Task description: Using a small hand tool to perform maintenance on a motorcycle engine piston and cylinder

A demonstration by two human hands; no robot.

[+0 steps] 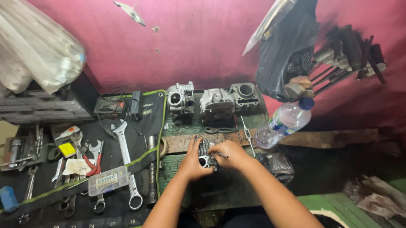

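Observation:
A small finned metal engine part [205, 155] sits on the green work mat [227, 189] in front of me. My left hand [193, 162] wraps its left side and holds it steady. My right hand [228, 155] rests on its right side with the fingers pinched on a thin dark tool whose tip points at the part. Both forearms reach in from the bottom of the view.
Three grey engine castings [213, 101] stand at the back of the mat. A clear plastic bottle [283, 123] lies to the right. A black tool roll [93, 168] with several wrenches, red pliers and a small clear box lies on the left. A pink wall rises behind.

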